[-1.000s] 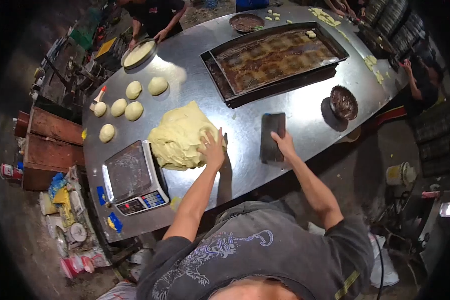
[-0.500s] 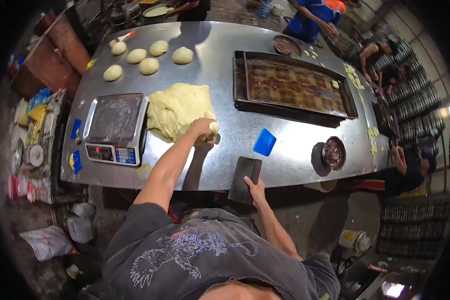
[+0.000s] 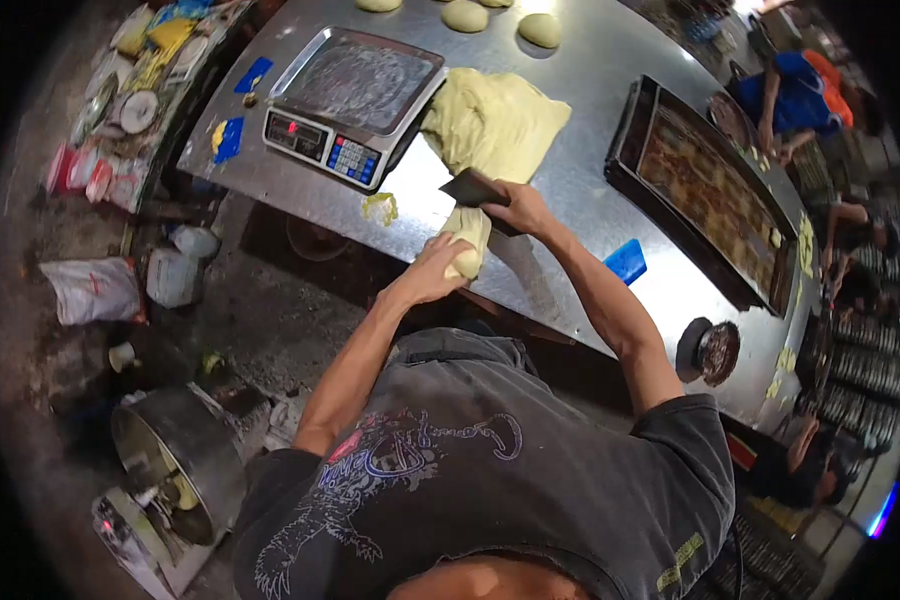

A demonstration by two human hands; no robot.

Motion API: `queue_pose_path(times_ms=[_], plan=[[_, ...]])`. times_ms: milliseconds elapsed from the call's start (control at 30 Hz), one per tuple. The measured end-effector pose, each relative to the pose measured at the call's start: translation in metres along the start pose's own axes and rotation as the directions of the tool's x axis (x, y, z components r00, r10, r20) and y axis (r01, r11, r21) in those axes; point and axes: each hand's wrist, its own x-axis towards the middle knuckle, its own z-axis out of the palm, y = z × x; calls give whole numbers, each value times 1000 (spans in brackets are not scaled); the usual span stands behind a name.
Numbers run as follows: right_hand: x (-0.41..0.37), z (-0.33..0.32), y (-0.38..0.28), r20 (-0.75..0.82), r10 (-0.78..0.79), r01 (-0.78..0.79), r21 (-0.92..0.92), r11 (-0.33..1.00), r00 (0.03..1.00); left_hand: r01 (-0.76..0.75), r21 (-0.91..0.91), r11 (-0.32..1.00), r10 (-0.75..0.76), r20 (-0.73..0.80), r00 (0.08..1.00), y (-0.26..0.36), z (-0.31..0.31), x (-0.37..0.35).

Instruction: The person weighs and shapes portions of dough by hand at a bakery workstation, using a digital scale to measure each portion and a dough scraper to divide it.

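My left hand (image 3: 433, 268) is wrapped around a stretched piece of pale dough (image 3: 470, 228) at the near edge of the metal table. In my right hand (image 3: 522, 208) is a dark dough scraper (image 3: 467, 187), its blade lying across where the piece meets the large dough mass (image 3: 495, 122). That mass rests just beyond my hands, beside a digital scale (image 3: 355, 85) on the left.
Round dough balls (image 3: 464, 15) sit at the far side. To the right are a blue plastic scraper (image 3: 626, 261), a dark baking tray (image 3: 630, 150) and a brown bowl (image 3: 718, 353). A mixer bowl (image 3: 185, 465) stands lower left. Other people are beyond the table's right side.
My left hand has drawn a piece of dough out toward me. The scraper in my right hand has come from the table's edge up to the dough. The view has turned and shifted.
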Motion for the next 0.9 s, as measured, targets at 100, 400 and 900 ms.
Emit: queue_pose_path(times_ms=[100,400,900], plan=[[23,53,4,184,2,38,-214,976,983,39,-94,995,-36,38,999,-5,9,-26],[16,121,32,24,237,-234,279,932,971,-76,-108,991,41,-293,955,42,-121,-26],[-60,77,-49,-194,770,-486,676,554,608,104,404,909,253,-732,632,-55,-219,149]])
